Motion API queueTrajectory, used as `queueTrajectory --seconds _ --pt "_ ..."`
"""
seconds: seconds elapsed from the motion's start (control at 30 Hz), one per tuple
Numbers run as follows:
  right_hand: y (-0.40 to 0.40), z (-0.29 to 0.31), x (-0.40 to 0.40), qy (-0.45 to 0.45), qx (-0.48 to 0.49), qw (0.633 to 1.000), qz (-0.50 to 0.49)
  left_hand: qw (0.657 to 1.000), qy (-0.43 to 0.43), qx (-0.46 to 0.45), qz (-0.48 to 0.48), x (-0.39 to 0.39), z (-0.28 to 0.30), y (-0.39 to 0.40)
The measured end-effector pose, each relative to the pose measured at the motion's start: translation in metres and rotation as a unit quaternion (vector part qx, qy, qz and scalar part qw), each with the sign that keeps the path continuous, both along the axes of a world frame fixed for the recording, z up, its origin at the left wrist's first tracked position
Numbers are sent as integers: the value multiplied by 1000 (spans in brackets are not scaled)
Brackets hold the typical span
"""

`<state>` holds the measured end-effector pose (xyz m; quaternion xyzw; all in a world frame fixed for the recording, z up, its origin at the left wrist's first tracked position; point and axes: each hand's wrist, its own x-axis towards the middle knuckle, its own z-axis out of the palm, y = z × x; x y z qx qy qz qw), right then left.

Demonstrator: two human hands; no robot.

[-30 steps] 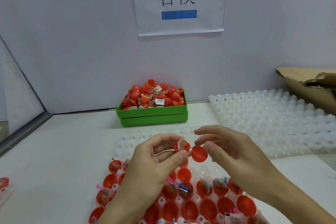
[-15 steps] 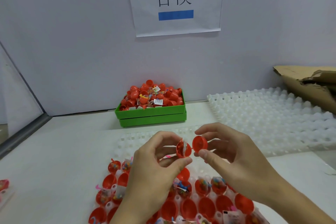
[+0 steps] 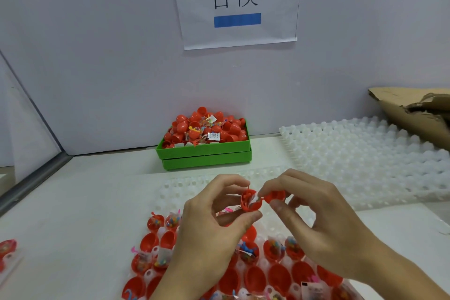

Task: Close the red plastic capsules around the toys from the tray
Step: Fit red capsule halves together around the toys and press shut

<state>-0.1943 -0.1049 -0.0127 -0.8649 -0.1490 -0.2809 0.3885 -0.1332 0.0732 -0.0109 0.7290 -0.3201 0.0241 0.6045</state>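
Observation:
My left hand [image 3: 209, 229] pinches a red capsule half [image 3: 250, 202] between thumb and fingers; a small bagged toy sticks out of it. My right hand [image 3: 323, 224] pinches the matching red cap half [image 3: 276, 197] just right of it, its forefinger tip touching the toy's wrapper. Both hover above a white dimpled tray [image 3: 170, 187] that holds several open red halves [image 3: 280, 275], some with bagged toys [image 3: 248, 252] in them.
A green bin [image 3: 207, 153] heaped with red capsules stands at the back by the wall. A second white dimpled tray [image 3: 365, 153] lies at the right, with crumpled cardboard [image 3: 414, 114] behind it. A loose capsule piece [image 3: 7, 249] lies at the far left.
The two halves have come closer together and now nearly touch. My right forefinger has moved onto the toy's wrapper at the open capsule half.

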Motion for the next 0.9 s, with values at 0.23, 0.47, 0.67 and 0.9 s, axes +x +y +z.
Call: queueTrajectory --seconds 0.23,0.47,0.67,0.9 --pt "0 0 0 -7 -5 1000 1 1000 -21 11 -18 0 -1 1" --pt "-1 2 -1 -1 -19 1000 17 999 -28 3 -16 1 -1 0" --pt "-1 1 -1 1 -20 1000 11 999 -32 1 -10 0 -2 0" --pt "0 -2 -1 1 43 999 0 999 -51 16 12 3 -3 1"
